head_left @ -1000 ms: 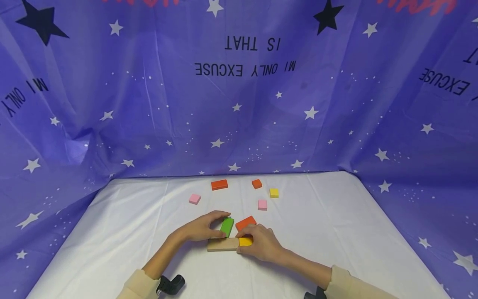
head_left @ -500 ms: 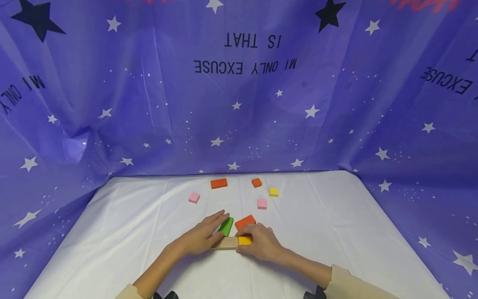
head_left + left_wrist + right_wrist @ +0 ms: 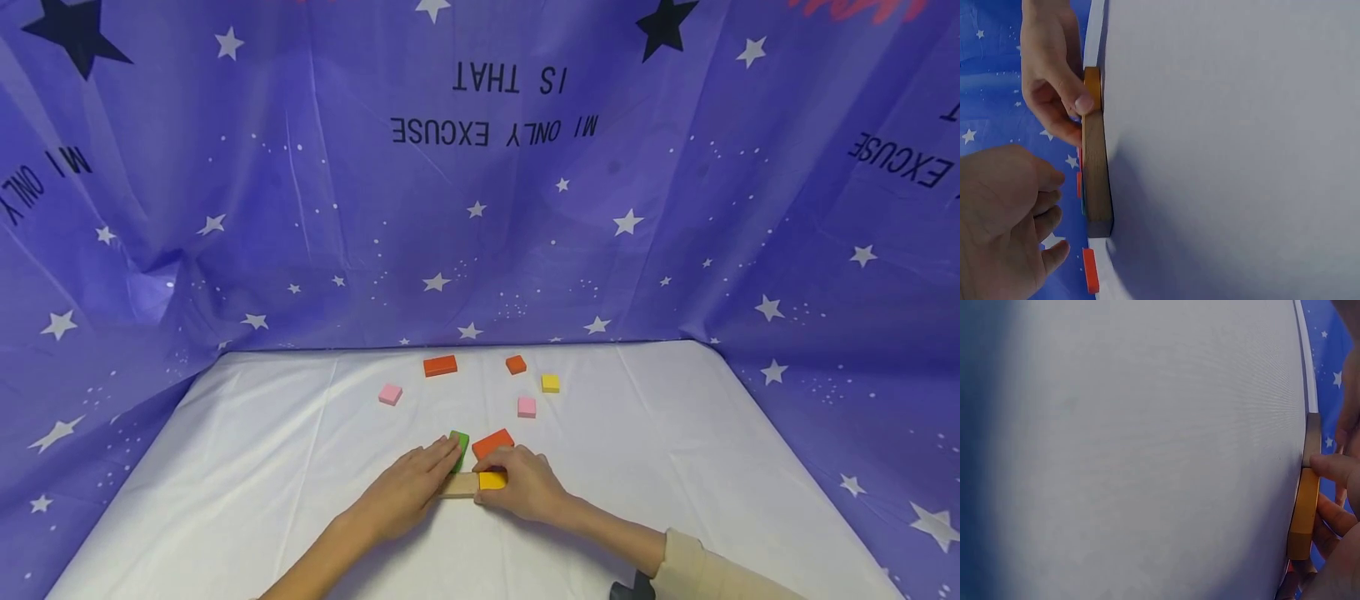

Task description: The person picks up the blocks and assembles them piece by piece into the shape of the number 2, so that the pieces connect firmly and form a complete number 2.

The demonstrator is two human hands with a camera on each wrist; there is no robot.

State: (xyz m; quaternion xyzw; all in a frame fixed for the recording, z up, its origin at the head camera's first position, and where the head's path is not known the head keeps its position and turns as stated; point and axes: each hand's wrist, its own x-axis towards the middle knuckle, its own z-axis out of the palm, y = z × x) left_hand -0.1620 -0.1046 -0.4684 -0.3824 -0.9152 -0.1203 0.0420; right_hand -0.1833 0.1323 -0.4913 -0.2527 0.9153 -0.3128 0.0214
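In the head view a plain wooden block [image 3: 460, 487] lies on the white cloth, end to end with a yellow block [image 3: 492, 480]. My right hand [image 3: 527, 487] pinches the yellow block, its thumb [image 3: 1329, 465] on the near side by the seam and its fingers behind. My left hand [image 3: 407, 490] hovers with extended, slightly bent fingers over the left part of the wooden block and a green block [image 3: 461, 446], partly hiding both. From the left wrist, no block shows in that palm [image 3: 1000, 212]. Just behind the yellow block lies an orange-red block [image 3: 492, 443].
Farther back are a long red block [image 3: 440, 366], a small orange block [image 3: 516, 364], a small yellow block [image 3: 551, 383] and two pink blocks, one left [image 3: 390, 394] and one right [image 3: 527, 407]. A purple star-printed curtain [image 3: 480, 250] surrounds the table's back and sides.
My left hand has moved from beside the green block, with thumb and fingers apart, to over it, with fingers together. The right hand stays at the yellow block.
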